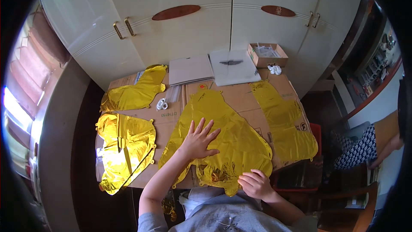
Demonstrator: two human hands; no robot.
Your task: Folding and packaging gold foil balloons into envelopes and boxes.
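Note:
A large flat gold foil balloon (227,124) lies spread over the cardboard-covered table in front of me, with small tabs along its rim and creased foil near my body. My left hand (199,139) rests palm down on its middle, fingers spread. At its near right edge, my right hand (256,184) has bent fingers on the foil beside a rounded tab; its thumb is hard to make out. More flat gold foil balloons lie around it: one at the far left (137,90), a shiny folded one at the near left (124,146), and one at the right (285,120).
At the back are a stack of grey-brown boards (191,69), a pale flat package (234,68), an open cardboard box (268,56) and crumpled white tissue (274,70). White rolls (162,104) lie left of centre. A wooden chair (365,208) and another person (377,146) are at right.

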